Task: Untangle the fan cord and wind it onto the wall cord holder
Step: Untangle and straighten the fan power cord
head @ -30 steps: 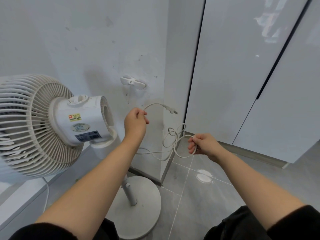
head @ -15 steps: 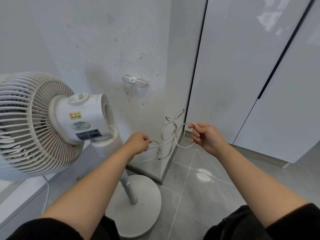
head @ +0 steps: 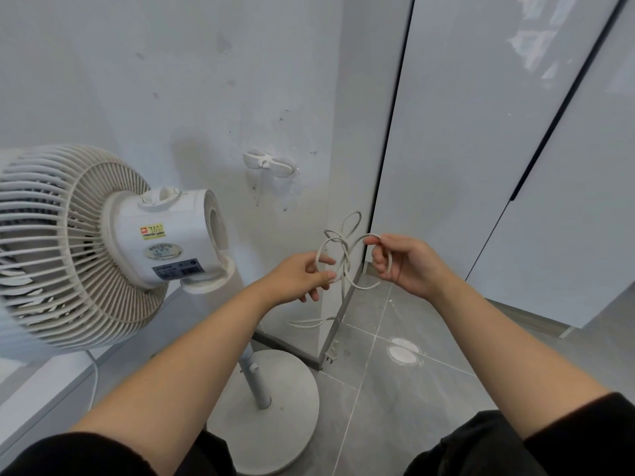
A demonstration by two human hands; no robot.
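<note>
A white pedestal fan (head: 161, 242) stands at the left on a round base (head: 275, 417). Its white cord (head: 343, 249) hangs in tangled loops between my hands, below and right of the white wall cord holder (head: 269, 163), which carries no cord. My left hand (head: 302, 276) pinches one loop at the tangle's left side. My right hand (head: 402, 262) grips another loop at its right side. The plug (head: 331, 353) dangles low near the wall corner, just above the floor. A slack stretch of cord (head: 309, 322) sags behind my left forearm.
A white wall runs behind the fan and ends at a corner post (head: 357, 166). Glossy white cabinet doors (head: 498, 149) fill the right. Grey floor tiles (head: 412, 389) lie below, with a white ledge (head: 41, 383) under the fan head.
My left hand let the plug end drop, came down from near the holder, and took a loop of the tangle. My right hand rose with its loop. The plug now hangs near the floor.
</note>
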